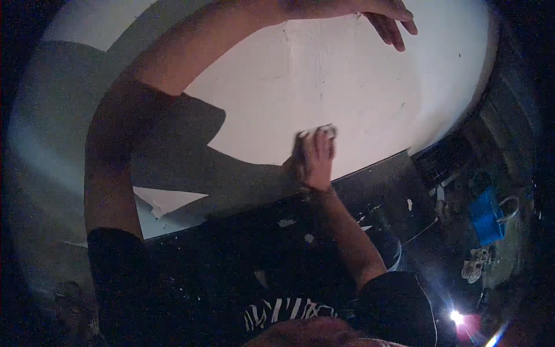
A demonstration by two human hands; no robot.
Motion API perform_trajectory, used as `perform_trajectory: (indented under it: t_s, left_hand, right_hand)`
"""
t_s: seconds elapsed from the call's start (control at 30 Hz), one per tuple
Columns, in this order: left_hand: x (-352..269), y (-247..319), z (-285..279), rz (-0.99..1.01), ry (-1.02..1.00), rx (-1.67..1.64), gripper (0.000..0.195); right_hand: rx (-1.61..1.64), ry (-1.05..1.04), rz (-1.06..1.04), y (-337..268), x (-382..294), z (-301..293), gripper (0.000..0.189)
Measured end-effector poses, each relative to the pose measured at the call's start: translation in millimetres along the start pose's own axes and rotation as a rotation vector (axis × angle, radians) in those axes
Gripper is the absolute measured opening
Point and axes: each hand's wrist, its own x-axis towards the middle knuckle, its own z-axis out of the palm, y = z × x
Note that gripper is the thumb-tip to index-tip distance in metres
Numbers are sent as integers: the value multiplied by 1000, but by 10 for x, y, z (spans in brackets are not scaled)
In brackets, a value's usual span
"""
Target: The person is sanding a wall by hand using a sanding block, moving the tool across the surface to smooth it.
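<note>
A broad white surface (364, 99), perhaps a wall, curves across the view through the lens, with faint vertical streaks and small dark marks on it. My left arm reaches over its upper part; at the top right my left hand (390, 26) has bent, parted fingers and nothing visible in them. Near the lower edge of the surface, my right hand (320, 152) is closed on a small blurred pad or block (331, 130), held against the white face. What kind of pad it is cannot be told. My shadow covers the left part of the surface.
Pale scraps (286, 223) lie scattered over the dark area below the surface. At the right are a blue bucket (488, 217) with a handle and pale crumpled items (471, 270). A bright lamp (456, 317) shines at the lower right. Beside my right forearm shows a curved container rim (398, 256).
</note>
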Motion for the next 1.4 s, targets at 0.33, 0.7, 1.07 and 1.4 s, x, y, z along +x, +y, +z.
perform_trajectory:
  t_s: [0.33,0.7,1.07,1.4]
  left_hand:
    - [37,116,35,-38,3,40,41]
    - [-15,-2,-52,-31,-48,2,41]
    - [104,-38,-8,-27,-50,-30,43]
    - [12,-12,-23,-81,-14,-4,44]
  right_hand:
    - [34,-172,-135,-373,239,-284,65]
    - [147,84,101,207,194,-172,73]
    - [-178,-411,-74,-371,360,-440,58]
    - [151,157,73,394,202,-157,57]
